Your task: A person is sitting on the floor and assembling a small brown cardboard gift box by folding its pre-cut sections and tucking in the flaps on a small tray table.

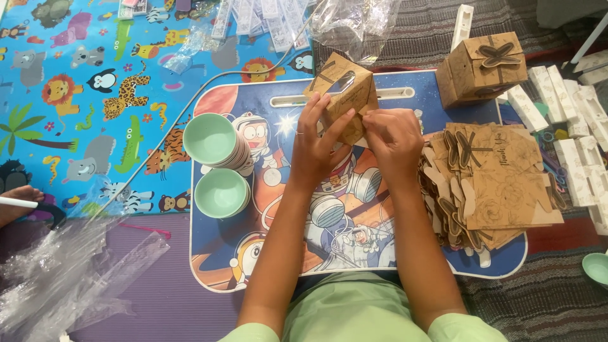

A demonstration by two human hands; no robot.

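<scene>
Brown kraft cardboard gift box (pixel 340 95) sits tilted on one corner edge, lifted off the blue cartoon-printed tabletop (pixel 354 253), near its far slot. Both hands on it. Left hand (pixel 315 147) half-closed, fingers spread up the left face, thumb pressing the front panel. Right hand (pixel 394 140) curled tighter, fingertips pinching at the right edge or a flap there; the exact flap is hidden behind the knuckles.

Risks as I see them:
- Box is thin card, only part-formed. Too much thumb pressure on the unsupported panel likely creases or buckles it.
- Pinched flap can tear at the fold if pulled off-axis.
- Held on a corner, it could rotate and slip out if either hand lets go.
- Stack of flat brown die-cut box blanks (pixel 494 183) lies just beside the right forearm and overhangs the tabletop's right edge. An elbow nudge could fan it out or tip it onto the rug.
- Two stacks of mint-green plastic bowls (pixel 215 158) stand near the left forearm, the upper stack leaning. A sweep of that arm could topple it.
- Finished brown box with butterfly closure (pixel 484 68) sits at the far right corner, partly off the tabletop, easy to knock.
- Loose clear plastic wrappers (pixel 69 272) on the mat: slip hazard, nothing more.
</scene>
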